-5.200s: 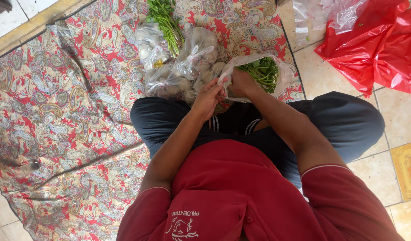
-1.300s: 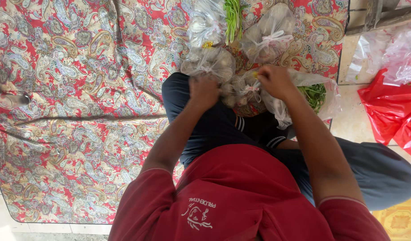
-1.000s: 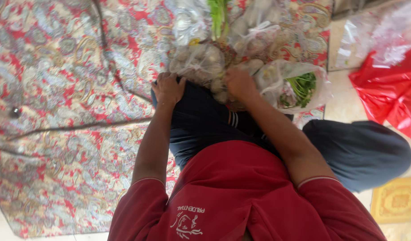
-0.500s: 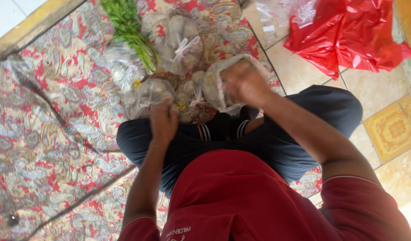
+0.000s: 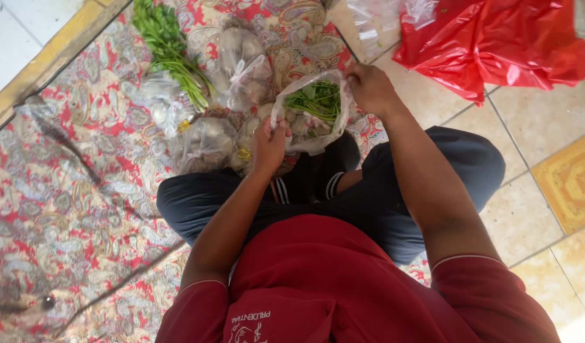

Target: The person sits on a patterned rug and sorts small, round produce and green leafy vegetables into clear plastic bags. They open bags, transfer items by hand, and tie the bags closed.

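Note:
I sit cross-legged on a patterned red cloth (image 5: 70, 209). Both hands hold up a clear plastic bag (image 5: 311, 114) with green leafy vegetables inside. My left hand (image 5: 270, 143) pinches the bag's left rim. My right hand (image 5: 368, 89) grips the right rim, so the bag's mouth is stretched wide between them. Just beyond lie several tied clear bags of pale vegetables (image 5: 241, 67) and a loose bunch of green stalks (image 5: 168, 47).
A crumpled red plastic bag (image 5: 496, 41) lies on the beige tiled floor at the upper right, with clear plastic (image 5: 381, 22) beside it. A yellow tile border (image 5: 47, 60) runs along the cloth's upper left edge. My dark trousers (image 5: 445, 178) fill the middle.
My right hand has lifted the bag of greens away from the pile and my left hand has come up to its rim, pulling the mouth apart. The camera view also swung around.

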